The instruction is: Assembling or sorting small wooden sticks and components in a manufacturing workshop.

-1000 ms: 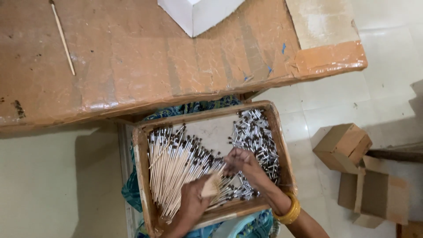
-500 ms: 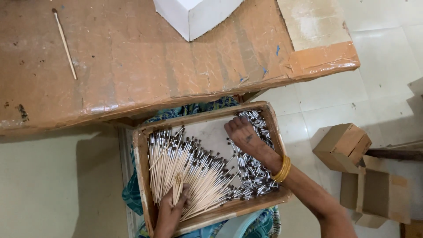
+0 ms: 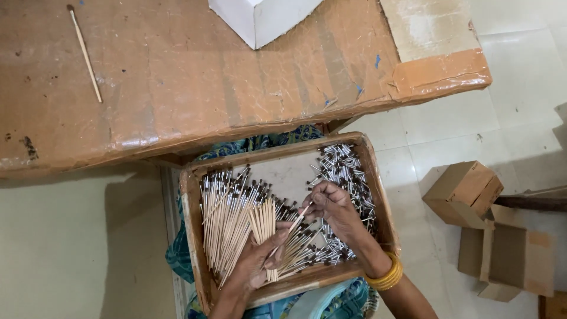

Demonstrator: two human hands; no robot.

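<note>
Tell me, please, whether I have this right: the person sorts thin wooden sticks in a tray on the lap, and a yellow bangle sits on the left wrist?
Not quite: in the head view the yellow bangle sits on the right wrist, not the left. The rest holds: both hands work thin wooden sticks in the tray on the lap.

Small home workshop, taped cardboard worktable (image 3: 177, 77), tray of sticks (image 3: 192, 236), tiled floor (image 3: 520, 106)

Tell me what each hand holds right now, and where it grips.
Left hand clasps a bundle of sticks at its lower end. Right hand pinches a single stick by its upper end.
</note>
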